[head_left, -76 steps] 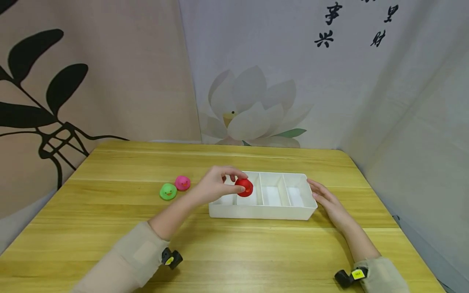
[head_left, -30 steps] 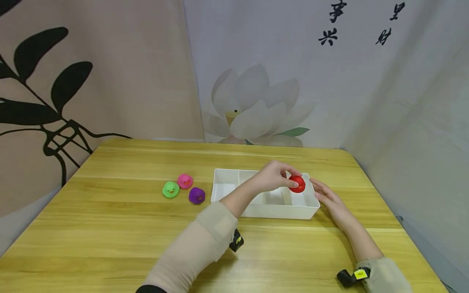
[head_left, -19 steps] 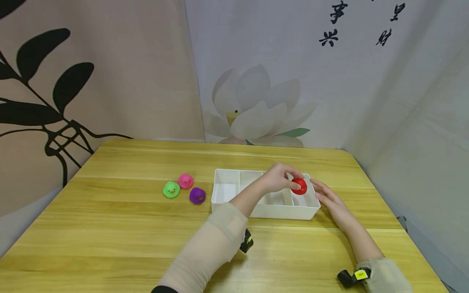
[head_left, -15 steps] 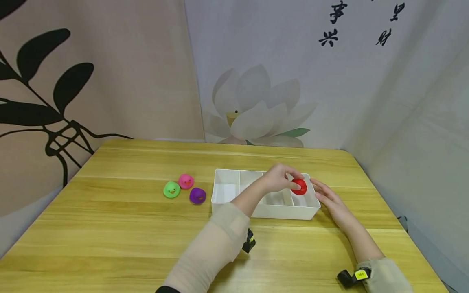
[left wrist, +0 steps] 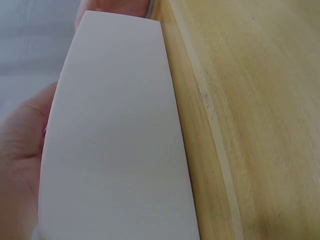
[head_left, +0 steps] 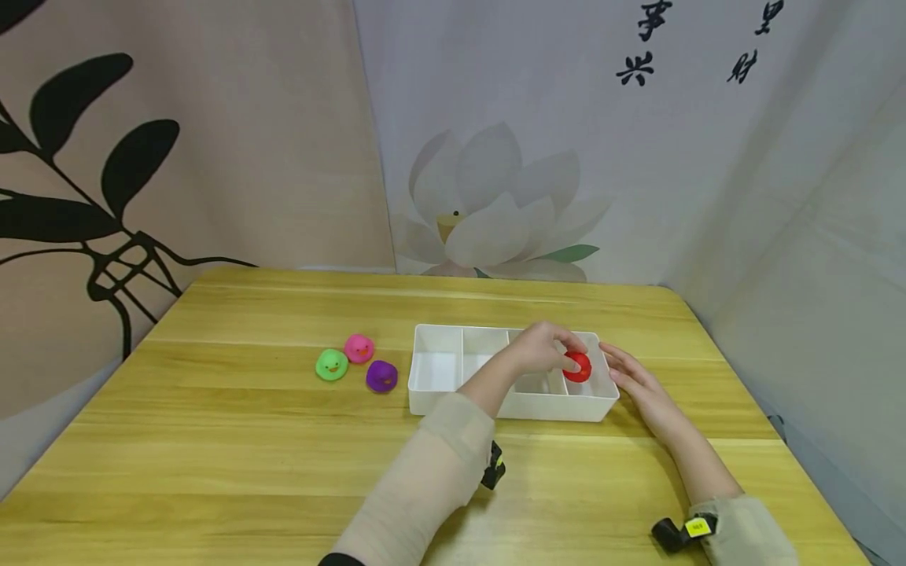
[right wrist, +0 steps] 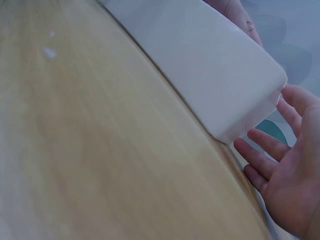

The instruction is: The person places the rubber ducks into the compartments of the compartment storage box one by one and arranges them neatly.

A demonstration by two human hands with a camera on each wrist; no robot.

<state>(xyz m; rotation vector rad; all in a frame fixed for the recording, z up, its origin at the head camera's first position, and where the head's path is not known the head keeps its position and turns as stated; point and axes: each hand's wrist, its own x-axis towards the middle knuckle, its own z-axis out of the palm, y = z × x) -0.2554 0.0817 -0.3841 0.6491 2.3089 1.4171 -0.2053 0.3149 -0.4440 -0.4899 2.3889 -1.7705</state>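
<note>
In the head view my left hand [head_left: 541, 350] pinches a small red rubber duck [head_left: 578, 367] between thumb and fingers. The duck is low over the rightmost compartment of a white divided box [head_left: 453, 402]. My right hand [head_left: 637, 385] rests its fingers against the box's right end. In the right wrist view the fingers of that hand [right wrist: 295, 155] are spread, the tips at the corner of the box [right wrist: 215, 70]. The left wrist view shows the box's long side [left wrist: 112, 125] hiding the left fingertips and the duck.
Left of the box, a green duck [head_left: 331, 365], a pink duck [head_left: 359, 348] and a purple duck [head_left: 381, 376] stand close together on the wooden table [head_left: 248, 440]. Printed curtains [head_left: 283, 141] hang behind the table and along its right side.
My left hand has carried the red duck rightward across the box and lowered it into the right end compartment. The purple duck came into sight as the arm moved. My right hand stayed put.
</note>
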